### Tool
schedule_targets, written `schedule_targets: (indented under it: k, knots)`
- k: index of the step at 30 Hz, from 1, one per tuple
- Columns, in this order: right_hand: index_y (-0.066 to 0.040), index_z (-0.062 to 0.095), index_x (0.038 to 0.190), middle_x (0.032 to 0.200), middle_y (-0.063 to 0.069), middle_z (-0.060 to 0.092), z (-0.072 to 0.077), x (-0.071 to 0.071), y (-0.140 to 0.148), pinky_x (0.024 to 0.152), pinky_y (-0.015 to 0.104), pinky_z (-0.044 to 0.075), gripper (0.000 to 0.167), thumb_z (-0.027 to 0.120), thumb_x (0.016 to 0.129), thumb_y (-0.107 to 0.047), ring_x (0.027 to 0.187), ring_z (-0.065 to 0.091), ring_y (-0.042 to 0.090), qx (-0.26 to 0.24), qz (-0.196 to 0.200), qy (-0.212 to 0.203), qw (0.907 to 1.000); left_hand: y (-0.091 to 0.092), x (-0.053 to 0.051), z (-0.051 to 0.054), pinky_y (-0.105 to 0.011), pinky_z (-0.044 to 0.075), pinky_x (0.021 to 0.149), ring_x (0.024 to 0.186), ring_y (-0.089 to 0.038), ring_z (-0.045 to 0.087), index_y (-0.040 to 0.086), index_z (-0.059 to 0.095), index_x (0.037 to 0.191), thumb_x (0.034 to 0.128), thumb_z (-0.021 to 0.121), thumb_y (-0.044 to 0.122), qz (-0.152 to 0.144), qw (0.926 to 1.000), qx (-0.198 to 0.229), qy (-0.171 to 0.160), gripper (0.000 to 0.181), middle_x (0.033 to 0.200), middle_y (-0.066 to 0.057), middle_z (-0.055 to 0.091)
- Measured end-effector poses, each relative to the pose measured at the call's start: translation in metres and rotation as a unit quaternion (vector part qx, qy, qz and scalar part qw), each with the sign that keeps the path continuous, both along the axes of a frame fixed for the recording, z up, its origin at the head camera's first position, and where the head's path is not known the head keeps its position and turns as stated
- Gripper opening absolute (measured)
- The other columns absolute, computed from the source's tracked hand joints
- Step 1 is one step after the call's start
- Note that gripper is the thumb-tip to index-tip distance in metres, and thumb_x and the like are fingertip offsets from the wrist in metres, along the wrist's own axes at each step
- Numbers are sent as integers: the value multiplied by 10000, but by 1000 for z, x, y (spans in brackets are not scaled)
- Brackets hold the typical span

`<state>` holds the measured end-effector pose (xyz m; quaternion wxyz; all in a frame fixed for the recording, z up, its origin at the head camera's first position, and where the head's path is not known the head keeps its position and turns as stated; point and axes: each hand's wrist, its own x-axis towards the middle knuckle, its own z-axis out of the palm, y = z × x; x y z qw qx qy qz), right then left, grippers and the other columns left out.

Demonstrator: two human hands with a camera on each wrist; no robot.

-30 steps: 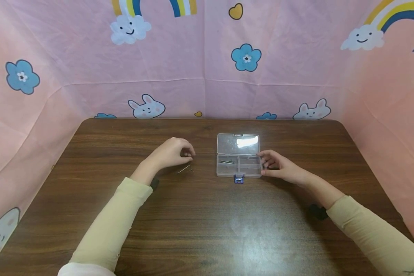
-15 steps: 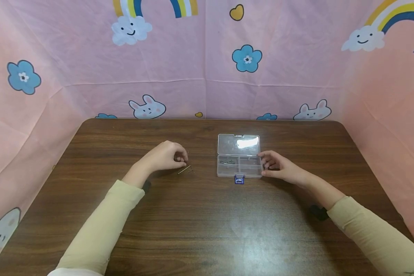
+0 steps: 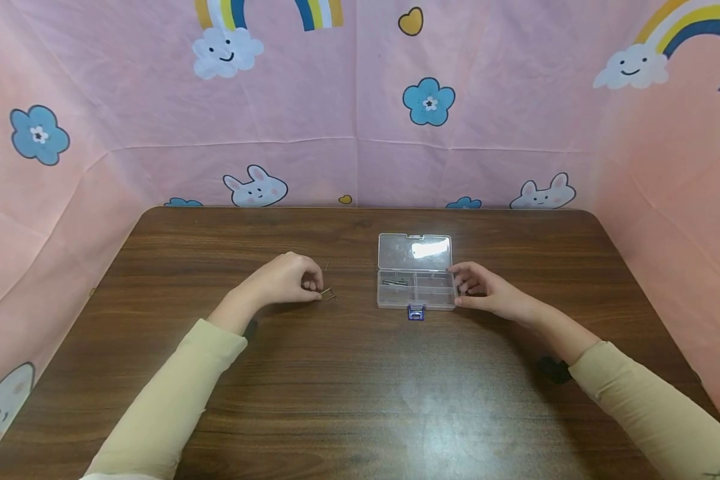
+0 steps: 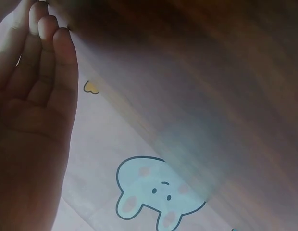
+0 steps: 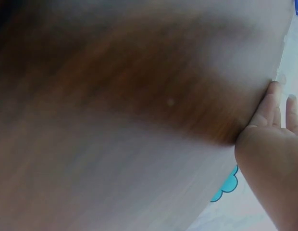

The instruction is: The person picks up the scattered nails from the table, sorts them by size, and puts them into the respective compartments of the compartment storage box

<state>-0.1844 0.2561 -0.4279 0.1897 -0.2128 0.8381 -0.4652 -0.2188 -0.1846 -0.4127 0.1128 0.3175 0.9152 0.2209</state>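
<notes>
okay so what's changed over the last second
The left hand moved left and nearer the person and now covers one end of a metal pin; whether it grips it is unclear. The right hand stayed at the right side of the open box, which stayed put.

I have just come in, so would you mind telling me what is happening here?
A person's left hand is at thin metal pieces on the table; whether it grips one is unclear. Their right hand touches the right side of a clear divided box, whose lid is open. Some slim pieces lie in the box's left half.
</notes>
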Motion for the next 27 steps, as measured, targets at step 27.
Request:
schedule_targets:
  k: [27]
  knots:
    - [20, 445, 1511, 1307, 217, 566, 0, -1, -2, 990, 200, 486, 557, 690, 1016, -44, 1149, 552, 262, -13, -19, 57, 10000, -1, -9, 0, -259, 457, 665, 685, -91, 530, 141, 759, 812, 886, 697, 4, -20, 9998, 133, -143, 167, 756, 45, 675]
